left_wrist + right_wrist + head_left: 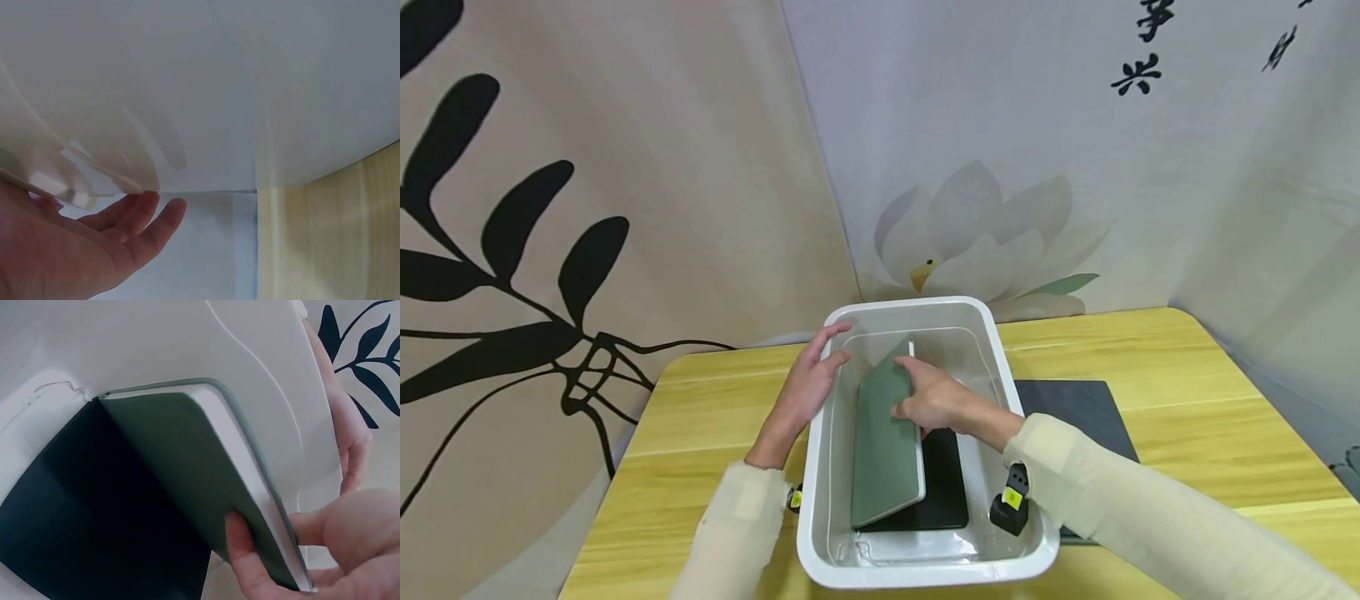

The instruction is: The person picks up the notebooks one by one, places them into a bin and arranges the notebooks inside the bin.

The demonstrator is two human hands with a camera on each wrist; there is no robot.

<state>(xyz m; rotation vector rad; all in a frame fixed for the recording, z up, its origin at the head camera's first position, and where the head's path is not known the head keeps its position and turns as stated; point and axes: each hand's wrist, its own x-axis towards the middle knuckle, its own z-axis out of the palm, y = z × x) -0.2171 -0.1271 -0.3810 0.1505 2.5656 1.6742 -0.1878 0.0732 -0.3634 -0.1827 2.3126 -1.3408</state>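
A white plastic basin (925, 575) stands on the table. Inside it, my right hand (936, 396) pinches a green hardcover notebook (880, 450) by its right long edge, thumb on one cover and fingers on the other. The notebook is closed and tilted, its left edge low along the basin's left wall. Beneath it, a black notebook (946, 492) lies flat on the basin floor, partly covered. My left hand (805, 387) holds the basin's left rim, with thumb over the edge and other fingers (164, 225) against the outside wall under the lip.
A dark flat item (1075, 408) lies on the wooden table (1195, 400) right of the basin, partly hidden by the basin and right arm. Printed cloth (715, 167) hangs behind the table. A small black camera (1011, 504) on the right wrist overlaps the basin's right wall.
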